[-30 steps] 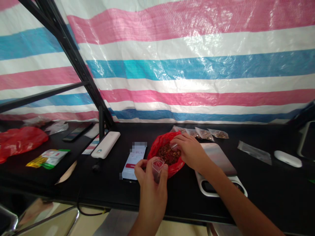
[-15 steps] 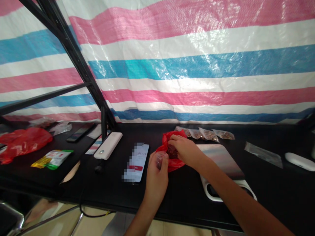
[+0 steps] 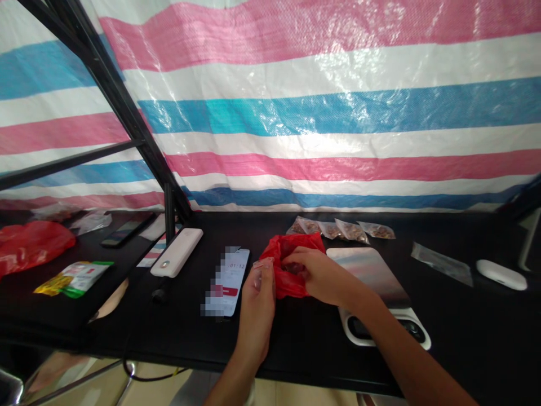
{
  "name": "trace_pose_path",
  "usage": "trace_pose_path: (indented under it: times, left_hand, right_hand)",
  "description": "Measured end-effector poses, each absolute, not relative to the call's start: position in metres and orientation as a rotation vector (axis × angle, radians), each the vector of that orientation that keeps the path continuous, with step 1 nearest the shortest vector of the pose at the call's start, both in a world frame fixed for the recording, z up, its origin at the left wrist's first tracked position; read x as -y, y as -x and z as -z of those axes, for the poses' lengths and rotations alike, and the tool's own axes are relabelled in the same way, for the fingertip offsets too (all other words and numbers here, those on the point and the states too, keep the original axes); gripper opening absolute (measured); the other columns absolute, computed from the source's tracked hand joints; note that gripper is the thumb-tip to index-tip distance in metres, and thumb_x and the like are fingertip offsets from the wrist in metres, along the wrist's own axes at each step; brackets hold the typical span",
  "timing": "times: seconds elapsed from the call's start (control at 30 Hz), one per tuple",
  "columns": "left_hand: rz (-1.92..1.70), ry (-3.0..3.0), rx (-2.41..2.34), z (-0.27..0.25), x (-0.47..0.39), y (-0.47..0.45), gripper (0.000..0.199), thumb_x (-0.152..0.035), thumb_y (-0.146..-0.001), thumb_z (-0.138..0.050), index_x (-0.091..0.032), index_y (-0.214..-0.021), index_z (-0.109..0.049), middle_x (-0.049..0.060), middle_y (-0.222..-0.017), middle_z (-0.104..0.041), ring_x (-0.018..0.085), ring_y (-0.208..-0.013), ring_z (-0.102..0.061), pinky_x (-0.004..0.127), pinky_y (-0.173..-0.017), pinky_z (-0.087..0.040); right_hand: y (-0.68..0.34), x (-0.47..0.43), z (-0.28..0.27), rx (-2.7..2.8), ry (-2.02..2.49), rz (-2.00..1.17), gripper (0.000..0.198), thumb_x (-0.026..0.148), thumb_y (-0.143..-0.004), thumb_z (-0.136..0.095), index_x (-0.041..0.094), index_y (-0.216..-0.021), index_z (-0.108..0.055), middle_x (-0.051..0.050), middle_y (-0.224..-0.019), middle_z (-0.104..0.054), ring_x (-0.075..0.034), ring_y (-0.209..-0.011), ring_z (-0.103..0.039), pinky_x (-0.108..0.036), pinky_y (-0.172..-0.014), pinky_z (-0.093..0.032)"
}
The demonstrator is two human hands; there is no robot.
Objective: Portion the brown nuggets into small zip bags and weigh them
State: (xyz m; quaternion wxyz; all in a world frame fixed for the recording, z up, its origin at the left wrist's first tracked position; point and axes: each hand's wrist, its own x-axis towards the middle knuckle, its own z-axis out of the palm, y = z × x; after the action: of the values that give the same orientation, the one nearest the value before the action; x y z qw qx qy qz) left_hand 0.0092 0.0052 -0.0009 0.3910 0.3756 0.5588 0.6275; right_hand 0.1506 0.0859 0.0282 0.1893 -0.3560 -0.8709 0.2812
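Black tabletop (image 3: 313, 344) bears a crumpled, glossy red bag (image 3: 289, 286), mouth open.

White glare speckles the striped sheet (image 3: 329, 113), while the black table (image 3: 304, 338) lies dim and slightly blurred.

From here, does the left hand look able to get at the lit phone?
Probably yes: the left hand is right beside the lit phone with nothing visible between them, though it holds a clear plastic item.

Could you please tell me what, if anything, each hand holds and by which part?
The left hand holds a clear bag near its upper rim; the right hand is in the red bag, its grip hidden.
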Motion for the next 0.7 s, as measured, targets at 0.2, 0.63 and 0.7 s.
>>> trace_pose_path:
  times: [0.2,0.63,0.7]
  left_hand:
    - [-1.466,-1.092,-1.432,-0.001,-0.004,-0.007,0.039,-0.052,-0.095,-0.056,-0.018,-0.113,-0.061,0.009,-0.11,-0.069,0.021,-0.102,-0.067,0.037,-0.098,-0.05]
    - [-1.398,-1.471,-1.628,0.009,-0.006,-0.003,0.025,-0.031,-0.09,-0.064,-0.021,-0.11,-0.054,0.008,-0.116,-0.057,0.024,-0.111,-0.055,0.044,-0.102,-0.043]
    - [-1.382,-1.514,-1.608,0.011,-0.006,-0.003,0.026,-0.027,-0.088,-0.065,-0.022,-0.111,-0.054,0.008,-0.119,-0.055,0.025,-0.114,-0.054,0.045,-0.104,-0.042]
  right_hand:
    - [-0.156,-0.087,-0.03,2.237,1.053,-0.84,0.056,-0.01,-0.068,-0.05,0.016,-0.112,-0.074,-0.01,-0.106,-0.072,-0.02,-0.089,-0.068,-0.03,-0.08,-0.055]
    - [-0.175,-0.081,-0.057,2.236,0.841,-0.856,0.038,-0.002,-0.083,-0.046,0.02,-0.101,-0.072,-0.007,-0.108,-0.072,-0.019,-0.099,-0.066,-0.033,-0.093,-0.05]
    - [-0.174,-0.077,-0.06,2.302,0.802,-0.828,0.04,-0.004,-0.082,-0.046,0.021,-0.101,-0.071,-0.007,-0.11,-0.071,-0.019,-0.102,-0.065,-0.033,-0.095,-0.049]
